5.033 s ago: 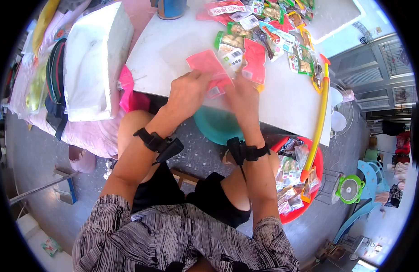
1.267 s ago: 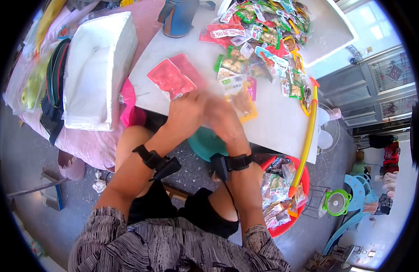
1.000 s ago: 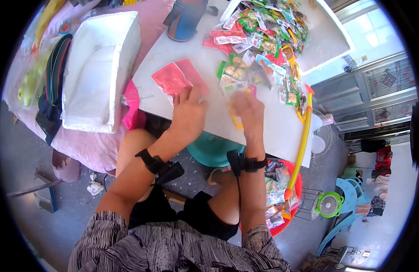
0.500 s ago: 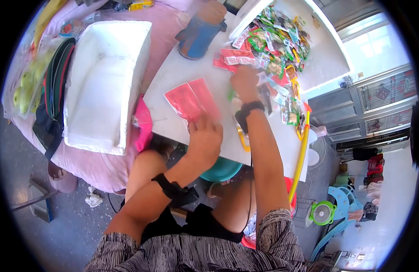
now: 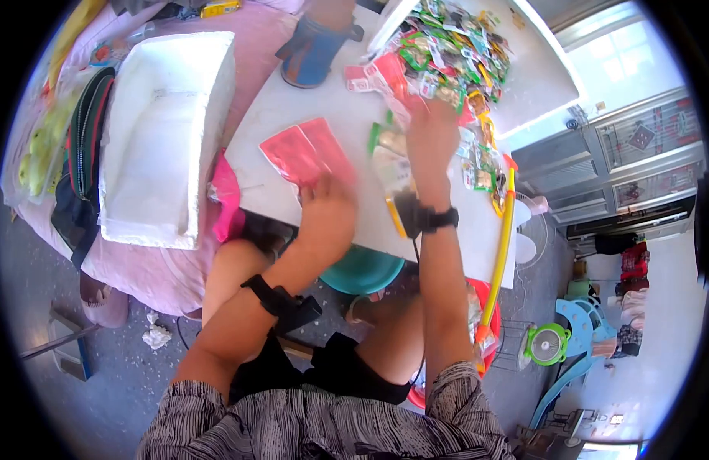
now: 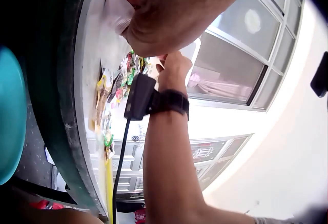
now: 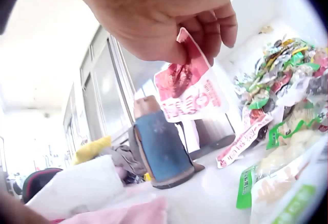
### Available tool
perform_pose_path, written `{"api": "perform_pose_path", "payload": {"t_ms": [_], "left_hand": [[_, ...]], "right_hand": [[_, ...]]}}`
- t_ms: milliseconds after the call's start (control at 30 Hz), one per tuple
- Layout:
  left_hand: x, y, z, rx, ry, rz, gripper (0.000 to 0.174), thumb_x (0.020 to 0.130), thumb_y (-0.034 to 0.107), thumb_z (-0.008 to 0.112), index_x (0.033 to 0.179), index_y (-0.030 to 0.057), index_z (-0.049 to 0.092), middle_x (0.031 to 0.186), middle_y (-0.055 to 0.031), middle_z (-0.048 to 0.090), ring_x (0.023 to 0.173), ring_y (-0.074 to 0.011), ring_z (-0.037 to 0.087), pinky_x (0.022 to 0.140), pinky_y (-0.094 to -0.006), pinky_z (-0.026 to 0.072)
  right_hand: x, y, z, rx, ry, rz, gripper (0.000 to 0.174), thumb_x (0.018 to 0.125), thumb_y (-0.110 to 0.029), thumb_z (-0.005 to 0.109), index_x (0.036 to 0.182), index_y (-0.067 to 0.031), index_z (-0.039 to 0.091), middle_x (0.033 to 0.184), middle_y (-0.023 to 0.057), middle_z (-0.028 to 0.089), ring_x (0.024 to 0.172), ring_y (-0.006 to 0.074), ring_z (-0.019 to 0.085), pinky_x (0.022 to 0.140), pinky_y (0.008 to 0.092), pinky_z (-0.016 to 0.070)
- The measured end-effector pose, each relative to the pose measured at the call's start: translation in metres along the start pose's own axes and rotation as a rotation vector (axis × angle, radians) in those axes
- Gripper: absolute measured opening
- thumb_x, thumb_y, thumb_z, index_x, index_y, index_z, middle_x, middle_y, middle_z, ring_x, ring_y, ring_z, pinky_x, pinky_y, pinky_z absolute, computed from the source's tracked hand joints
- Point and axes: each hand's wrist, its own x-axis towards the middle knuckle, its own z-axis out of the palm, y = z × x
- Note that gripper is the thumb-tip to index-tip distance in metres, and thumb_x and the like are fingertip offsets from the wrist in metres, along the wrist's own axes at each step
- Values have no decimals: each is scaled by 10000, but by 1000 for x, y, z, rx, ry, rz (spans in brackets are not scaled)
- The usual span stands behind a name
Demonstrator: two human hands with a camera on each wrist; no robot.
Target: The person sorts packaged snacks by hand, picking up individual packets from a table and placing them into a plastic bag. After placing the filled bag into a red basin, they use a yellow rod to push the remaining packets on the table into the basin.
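My left hand (image 5: 329, 215) pinches the near edge of two flat red snack packets (image 5: 302, 149) fanned over the white table. In the left wrist view, curled fingers hold a pale, blurred packet edge (image 6: 119, 11). My right hand (image 5: 433, 142) reaches toward the heap at the back. Between its thumb and fingers it pinches a red-and-white snack packet (image 7: 187, 88), raised off the table in the right wrist view. Beneath the right wrist lie a green-edged packet (image 5: 389, 139) and a yellow-edged one (image 5: 396, 215). Another red-and-white packet (image 7: 243, 139) lies by the heap.
A blue flask (image 5: 312, 57) stands behind the red packets. Mixed snack packets (image 5: 454, 50) spill from a white foam box (image 5: 542, 77). A yellow tube (image 5: 501, 253) runs along the right edge. Another foam box (image 5: 159, 146) is left; a teal basin (image 5: 362, 270) sits below.
My hands were together over the packets, then parted. The left stayed with the red packets, while the right moved forward to the heap and took hold of a red-and-white packet.
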Motion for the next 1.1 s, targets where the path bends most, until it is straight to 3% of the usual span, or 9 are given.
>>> {"api": "perform_pose_path", "payload": {"t_ms": [167, 267, 400, 600, 700, 800, 900, 1000, 1100], "left_hand": [[-1, -2, 6, 26, 61, 14, 285, 717, 23, 527, 978, -84, 564, 1144, -279, 563, 1136, -424, 517, 900, -565, 427], [-1, -2, 9, 56, 71, 25, 227, 763, 40, 535, 959, -70, 567, 1148, -266, 568, 1137, -405, 521, 907, -537, 431], [-2, -5, 13, 89, 94, 55, 183, 808, 74, 565, 942, -49, 577, 1150, -239, 572, 1126, -389, 527, 888, -524, 441], [-3, -2, 7, 33, 147, 91, 132, 779, 55, 596, 881, -29, 586, 1113, -216, 578, 1093, -386, 538, 850, -509, 456], [-4, -3, 7, -2, 174, 92, 112, 773, 50, 604, 852, -27, 581, 1087, -208, 582, 1070, -376, 547, 831, -489, 463], [-3, -2, 8, -31, 203, 89, 100, 771, 42, 605, 834, -28, 571, 1039, -200, 588, 1008, -368, 568, 802, -465, 472], [-1, -5, 8, -77, 232, 85, 97, 779, 38, 599, 834, -27, 553, 968, -195, 590, 895, -371, 587, 742, -454, 478], [1, -3, 4, -124, 238, 69, 87, 800, 36, 586, 841, -20, 534, 889, -193, 586, 778, -384, 587, 672, -456, 473], [2, -4, 4, -154, 257, 51, 72, 821, 35, 570, 851, -13, 526, 843, -192, 582, 721, -393, 580, 634, -462, 466]], "right_hand": [[-88, 11, -60, -35, 165, 8, 88, 789, -6, 615, 874, -28, 609, 893, 114, 597, 830, 316, 544, 700, 411, 464], [-141, 29, -72, -112, -88, -64, 115, 794, -22, 624, 908, -26, 636, 937, 113, 607, 852, 309, 551, 711, 397, 471], [-163, 33, -82, 162, -228, 15, 291, 747, -172, 740, 954, 9, 644, 1006, 139, 614, 886, 334, 556, 751, 399, 475], [-160, 39, -77, 104, -205, 184, 656, 687, -277, 800, 1197, 32, 524, 1070, 193, 585, 977, 376, 519, 833, 446, 450], [-154, 37, -77, 62, -465, 362, 735, 680, -282, 803, 1256, 31, 470, 1052, 190, 577, 981, 377, 506, 855, 446, 436], [-150, 27, -87, 66, -294, 387, 661, 655, -219, 815, 1204, 9, 525, 1047, 187, 565, 947, 366, 511, 847, 432, 439], [-147, 29, -95, 223, -355, 506, 568, 623, -129, 818, 1123, -14, 573, 1077, 185, 549, 977, 351, 518, 847, 426, 442], [-155, 39, -94, 244, -150, 294, 461, 612, -62, 805, 1024, -21, 604, 1080, 163, 552, 1015, 333, 527, 845, 413, 449], [-155, 36, -96, 255, -90, 355, 402, 626, -30, 780, 988, -5, 606, 1057, 148, 564, 1040, 343, 526, 849, 405, 453]]}}
